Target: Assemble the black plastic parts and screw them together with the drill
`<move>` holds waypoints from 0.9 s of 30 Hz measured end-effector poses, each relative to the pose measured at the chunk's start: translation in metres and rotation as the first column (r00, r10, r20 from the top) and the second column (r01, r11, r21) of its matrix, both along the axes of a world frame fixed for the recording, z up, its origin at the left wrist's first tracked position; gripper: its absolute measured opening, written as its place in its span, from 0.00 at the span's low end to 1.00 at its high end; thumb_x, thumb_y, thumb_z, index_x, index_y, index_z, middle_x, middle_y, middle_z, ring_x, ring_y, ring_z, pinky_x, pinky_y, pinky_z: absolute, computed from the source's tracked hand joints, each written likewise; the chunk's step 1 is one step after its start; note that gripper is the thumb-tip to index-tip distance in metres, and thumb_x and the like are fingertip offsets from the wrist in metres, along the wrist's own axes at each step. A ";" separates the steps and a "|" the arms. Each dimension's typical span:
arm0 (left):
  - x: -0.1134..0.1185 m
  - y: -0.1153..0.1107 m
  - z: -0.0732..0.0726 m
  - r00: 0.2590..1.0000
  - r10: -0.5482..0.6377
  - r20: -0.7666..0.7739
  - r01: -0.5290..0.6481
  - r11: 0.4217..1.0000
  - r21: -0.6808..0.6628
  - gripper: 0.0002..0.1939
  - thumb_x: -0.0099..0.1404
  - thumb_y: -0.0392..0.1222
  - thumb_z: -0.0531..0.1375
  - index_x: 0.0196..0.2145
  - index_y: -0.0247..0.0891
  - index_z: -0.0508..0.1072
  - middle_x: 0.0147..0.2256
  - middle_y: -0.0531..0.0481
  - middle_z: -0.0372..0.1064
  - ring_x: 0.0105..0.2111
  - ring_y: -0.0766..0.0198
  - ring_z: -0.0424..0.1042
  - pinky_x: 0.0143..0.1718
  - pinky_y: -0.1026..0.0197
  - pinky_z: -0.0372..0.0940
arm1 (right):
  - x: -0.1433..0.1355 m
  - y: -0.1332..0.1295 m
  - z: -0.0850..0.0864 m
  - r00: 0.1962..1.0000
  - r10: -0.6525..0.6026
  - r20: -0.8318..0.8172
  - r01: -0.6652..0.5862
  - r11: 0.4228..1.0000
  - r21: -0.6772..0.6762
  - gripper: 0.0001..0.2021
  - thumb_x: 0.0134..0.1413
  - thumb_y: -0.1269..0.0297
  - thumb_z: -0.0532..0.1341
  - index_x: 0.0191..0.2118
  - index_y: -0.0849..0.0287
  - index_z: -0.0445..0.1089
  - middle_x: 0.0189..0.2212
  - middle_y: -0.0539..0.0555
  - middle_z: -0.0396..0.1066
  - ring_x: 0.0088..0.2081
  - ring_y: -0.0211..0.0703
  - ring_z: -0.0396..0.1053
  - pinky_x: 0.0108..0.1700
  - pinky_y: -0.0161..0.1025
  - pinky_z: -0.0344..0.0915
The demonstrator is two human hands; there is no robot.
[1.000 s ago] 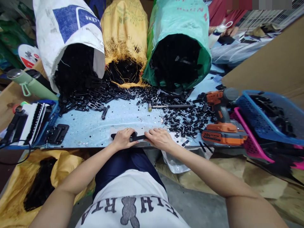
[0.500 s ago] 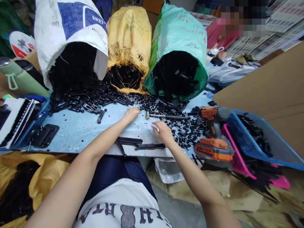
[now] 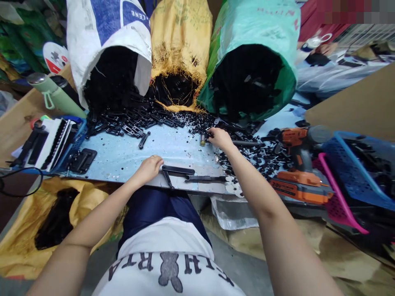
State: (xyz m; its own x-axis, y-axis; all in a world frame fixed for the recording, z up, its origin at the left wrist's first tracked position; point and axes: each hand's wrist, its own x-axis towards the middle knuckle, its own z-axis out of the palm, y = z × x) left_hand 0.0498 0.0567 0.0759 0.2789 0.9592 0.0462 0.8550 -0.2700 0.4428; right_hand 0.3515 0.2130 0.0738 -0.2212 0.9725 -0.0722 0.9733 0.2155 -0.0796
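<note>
My left hand (image 3: 150, 168) is at the near edge of the table, fingers pressed together at the jointed end of a black hinged arm (image 3: 179, 169). That arm's two bars lie spread in a V. My right hand (image 3: 220, 138) is closed over the shaft of a hammer (image 3: 203, 140), just behind its brass-coloured head; the dark handle runs out to the right beneath the hand. Another black bar (image 3: 206, 179) lies right of the hinged arm. A loose black link (image 3: 144, 140) rests on the blue tabletop, away from both hands.
White (image 3: 108, 24), yellow (image 3: 182, 37) and green (image 3: 256, 28) sacks spill black parts and small pins across the back. An orange cordless drill (image 3: 298, 164) stands at the right, beside pink and blue baskets (image 3: 354, 152). A green bottle (image 3: 57, 94) is at the left. A co-worker sits beyond.
My left hand has drawn back from the pile of pins to the hinged arm. My right hand has moved forward onto the hammer shaft. The camera view has shifted.
</note>
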 end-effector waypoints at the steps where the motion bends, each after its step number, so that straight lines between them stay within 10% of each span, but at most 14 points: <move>1: 0.000 -0.005 0.000 0.999 0.003 -0.032 -0.003 1.000 0.000 0.12 0.67 0.38 0.48 0.33 0.36 0.71 0.31 0.47 0.69 0.34 0.62 0.68 0.38 0.61 0.62 | 0.000 -0.003 0.002 1.000 -0.002 -0.008 0.002 1.000 0.018 0.17 0.52 0.68 0.55 0.49 0.59 0.66 0.44 0.59 0.68 0.44 0.48 0.66 0.44 0.40 0.61; 11: 0.019 -0.003 0.009 0.939 -0.169 -0.299 0.177 0.984 0.002 0.10 0.66 0.34 0.50 0.34 0.34 0.71 0.32 0.44 0.69 0.35 0.58 0.71 0.37 0.59 0.64 | -0.008 -0.085 0.021 0.898 0.171 -0.405 -0.089 0.973 0.212 0.13 0.58 0.62 0.51 0.40 0.59 0.70 0.36 0.57 0.71 0.38 0.45 0.68 0.43 0.40 0.64; 19: 0.010 -0.014 -0.039 0.991 -0.125 -0.039 0.131 0.934 0.331 0.15 0.70 0.38 0.45 0.46 0.34 0.69 0.36 0.41 0.73 0.40 0.60 0.72 0.46 0.55 0.67 | -0.030 -0.147 -0.006 0.760 0.255 -0.597 -0.147 0.963 0.224 0.14 0.60 0.57 0.51 0.37 0.57 0.71 0.34 0.56 0.74 0.37 0.41 0.71 0.40 0.37 0.68; 27: -0.004 -0.007 -0.055 0.959 -0.264 -0.099 0.282 0.905 0.317 0.15 0.69 0.37 0.45 0.47 0.34 0.68 0.40 0.39 0.73 0.43 0.60 0.72 0.44 0.55 0.67 | -0.031 -0.155 -0.019 0.761 0.417 -0.497 -0.277 0.901 0.333 0.13 0.62 0.62 0.50 0.40 0.58 0.71 0.38 0.57 0.74 0.41 0.40 0.72 0.44 0.38 0.68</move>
